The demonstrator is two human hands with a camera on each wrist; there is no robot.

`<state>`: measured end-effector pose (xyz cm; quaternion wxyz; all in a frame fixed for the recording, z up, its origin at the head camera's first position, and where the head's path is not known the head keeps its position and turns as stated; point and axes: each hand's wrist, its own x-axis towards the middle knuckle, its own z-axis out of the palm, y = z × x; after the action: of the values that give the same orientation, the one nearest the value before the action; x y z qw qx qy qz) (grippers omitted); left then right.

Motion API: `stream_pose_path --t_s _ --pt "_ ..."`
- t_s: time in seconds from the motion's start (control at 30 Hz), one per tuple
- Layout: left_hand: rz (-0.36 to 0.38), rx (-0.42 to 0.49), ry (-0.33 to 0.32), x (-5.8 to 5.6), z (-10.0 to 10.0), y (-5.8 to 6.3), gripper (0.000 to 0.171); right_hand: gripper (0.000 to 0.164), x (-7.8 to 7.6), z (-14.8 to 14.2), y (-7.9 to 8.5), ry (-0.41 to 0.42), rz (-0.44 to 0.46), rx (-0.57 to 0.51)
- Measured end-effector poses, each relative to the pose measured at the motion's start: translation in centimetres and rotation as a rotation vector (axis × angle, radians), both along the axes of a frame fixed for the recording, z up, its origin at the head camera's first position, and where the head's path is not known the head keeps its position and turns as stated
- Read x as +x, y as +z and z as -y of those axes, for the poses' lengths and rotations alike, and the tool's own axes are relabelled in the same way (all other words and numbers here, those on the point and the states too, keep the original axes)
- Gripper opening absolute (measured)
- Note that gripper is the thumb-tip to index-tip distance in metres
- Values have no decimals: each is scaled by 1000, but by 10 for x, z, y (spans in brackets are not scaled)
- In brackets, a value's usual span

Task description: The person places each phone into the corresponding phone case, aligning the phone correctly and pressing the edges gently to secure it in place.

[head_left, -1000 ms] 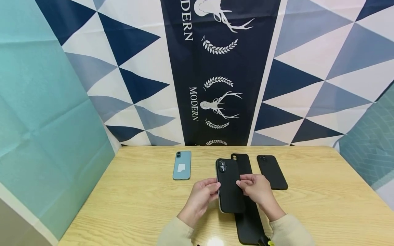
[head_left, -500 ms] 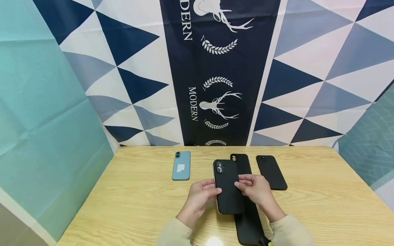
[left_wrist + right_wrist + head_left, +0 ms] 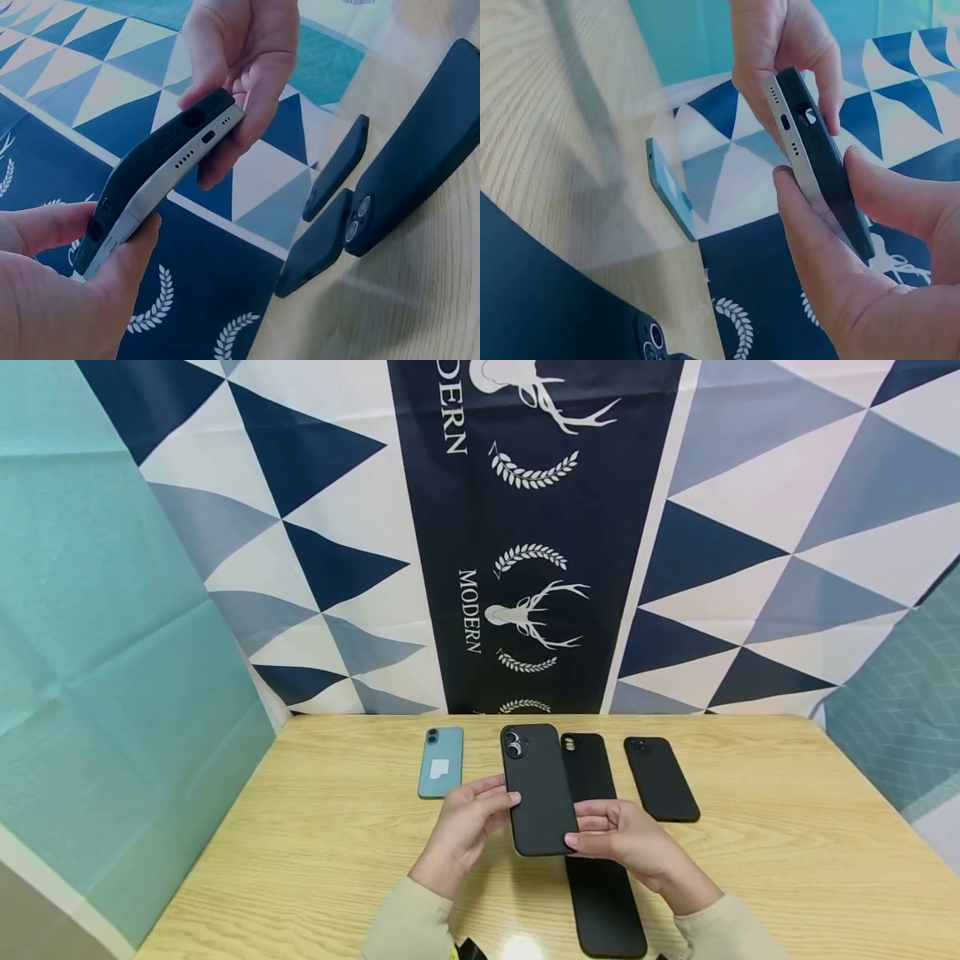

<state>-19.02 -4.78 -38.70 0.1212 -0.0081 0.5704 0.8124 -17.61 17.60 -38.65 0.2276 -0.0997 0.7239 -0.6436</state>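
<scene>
Pinches a black case (image 3: 542, 792) against a silver-edged phone (image 3: 184, 160) at the frame's lower centre, with left hand (image 3: 461, 827) on its left edge, right hand (image 3: 630, 843) on its lower right corner, thumbs (image 3: 501, 803) on top, fingers (image 3: 483, 785) curled beneath, forearms (image 3: 420, 910) angled inward.

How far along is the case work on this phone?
Seemingly done: the black case lies over the phone. In hand: left hand and right hand grip both. Remaining: assuming it's going on, the bottom edge likely needs seating; its port sits outside the case.
</scene>
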Motion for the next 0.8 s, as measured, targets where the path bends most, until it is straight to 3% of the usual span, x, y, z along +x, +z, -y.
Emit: stream_pose_path --t_s 0.2,0.5,0.67,0.8 --pt "-10 -50 -1 2 1 1 50 73 5 2 0 -48 -31 24" --pt "-29 -98 -15 6 -3 4 48 73 7 4 -2 -131 6 30" --pt "-37 -131 -24 7 -6 6 46 71 10 7 -1 -238 -1 83" --pt "-38 -228 -71 13 -8 6 45 66 12 8 3 -325 -17 114"
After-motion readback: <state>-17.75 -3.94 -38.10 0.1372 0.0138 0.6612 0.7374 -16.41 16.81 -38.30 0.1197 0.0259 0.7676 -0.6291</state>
